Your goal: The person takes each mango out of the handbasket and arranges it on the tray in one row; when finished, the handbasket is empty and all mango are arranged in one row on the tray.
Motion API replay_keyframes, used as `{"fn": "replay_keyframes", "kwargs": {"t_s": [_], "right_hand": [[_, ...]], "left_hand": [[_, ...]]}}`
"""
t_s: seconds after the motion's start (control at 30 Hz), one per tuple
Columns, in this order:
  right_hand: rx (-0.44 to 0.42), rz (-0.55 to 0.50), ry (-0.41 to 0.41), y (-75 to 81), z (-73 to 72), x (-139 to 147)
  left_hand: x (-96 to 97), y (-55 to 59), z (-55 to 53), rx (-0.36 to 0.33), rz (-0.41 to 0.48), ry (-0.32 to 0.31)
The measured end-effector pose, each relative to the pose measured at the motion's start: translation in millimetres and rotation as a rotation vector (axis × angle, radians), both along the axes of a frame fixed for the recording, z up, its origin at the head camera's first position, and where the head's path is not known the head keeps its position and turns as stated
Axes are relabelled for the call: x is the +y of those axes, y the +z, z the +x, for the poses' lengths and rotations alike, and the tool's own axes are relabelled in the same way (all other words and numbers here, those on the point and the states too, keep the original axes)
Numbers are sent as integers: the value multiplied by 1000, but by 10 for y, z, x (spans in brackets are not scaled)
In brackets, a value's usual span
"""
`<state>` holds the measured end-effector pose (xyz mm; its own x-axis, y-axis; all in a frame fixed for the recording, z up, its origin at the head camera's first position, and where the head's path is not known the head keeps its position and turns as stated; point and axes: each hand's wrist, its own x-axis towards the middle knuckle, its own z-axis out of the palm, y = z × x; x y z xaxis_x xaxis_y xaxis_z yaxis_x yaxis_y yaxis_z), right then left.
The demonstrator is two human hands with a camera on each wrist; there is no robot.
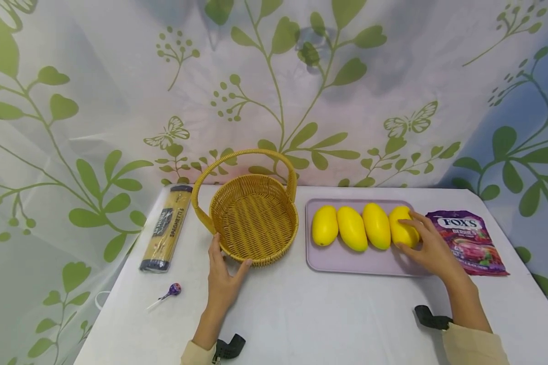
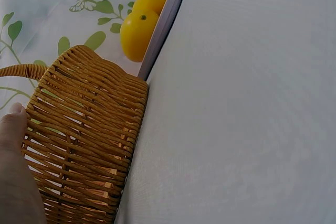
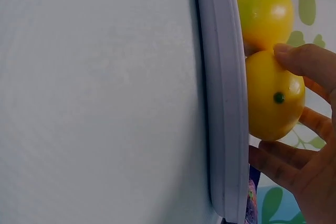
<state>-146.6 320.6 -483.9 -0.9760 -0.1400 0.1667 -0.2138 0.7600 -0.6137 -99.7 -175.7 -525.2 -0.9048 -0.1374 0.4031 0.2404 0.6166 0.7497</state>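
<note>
Head view: four mangoes (image 1: 351, 227), one basket (image 1: 254, 220).

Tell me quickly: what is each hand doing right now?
Left hand: open, fingers resting against the wicker basket.
Right hand: fingers curled round the rightmost mango on the tray.

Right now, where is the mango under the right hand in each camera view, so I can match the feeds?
Head: the rightmost mango of four on the lilac tray, under the right hand.
Left wrist: not identifiable; only mangoes at the row's other end show at the top, past the basket.
Right wrist: right of centre, the mango with fingers curled round it.
Shared landmark: the tray's rim.
</note>
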Motion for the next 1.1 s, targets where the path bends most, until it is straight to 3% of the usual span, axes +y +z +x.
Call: {"fn": "replay_keyframes", "kwargs": {"t_s": [0.27,0.63,0.77,0.87,1.0,1.1], "right_hand": [[12,-12,22,2,-3,-6],[-39,36,6,49,12,-36],[14,46,-5,100,188,-161],[106,76,-5,113,394,-313],[210,134,25,96,676,-521],[230,193,44,66,859,-629]], "left_hand": [[4,-3,-10,7,-12,2],[25,11,-24,-19,-13,13],[26,77,13,-80,-39,25],[18,168,85,-109,-103,22],[-9,294,238,-67,-282,9],[-33,385,364,-20,-431,5]]}}
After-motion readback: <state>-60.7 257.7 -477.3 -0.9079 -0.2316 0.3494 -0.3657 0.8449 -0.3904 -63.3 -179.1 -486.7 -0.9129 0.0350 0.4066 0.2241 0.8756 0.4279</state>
